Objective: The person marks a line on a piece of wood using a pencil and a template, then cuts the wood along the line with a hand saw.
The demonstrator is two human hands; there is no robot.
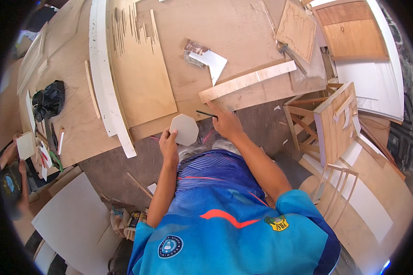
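My left hand (169, 145) grips a pale eight-sided panel (184, 130) by its left edge, above my lap at the table's near edge. Closed around a thin dark pencil (205, 113) is my right hand (227, 124), with its index finger stretched forward. That fingertip reaches the near left end of a long wooden strip (250, 81) on the table, though contact is hard to tell. The pencil points left, toward the panel but apart from it. Beyond the strip lies a white angled offcut (212, 60) beside a brownish scrap (195, 47).
A plywood sheet (144, 87) and long white boards (106, 78) lie left on the table (243, 27). A hammer (293, 57) rests by a square board (296, 28). A black plastic bag (49, 99) and another person's hand (16, 139) are far left. A wooden frame (337, 117) stands right.
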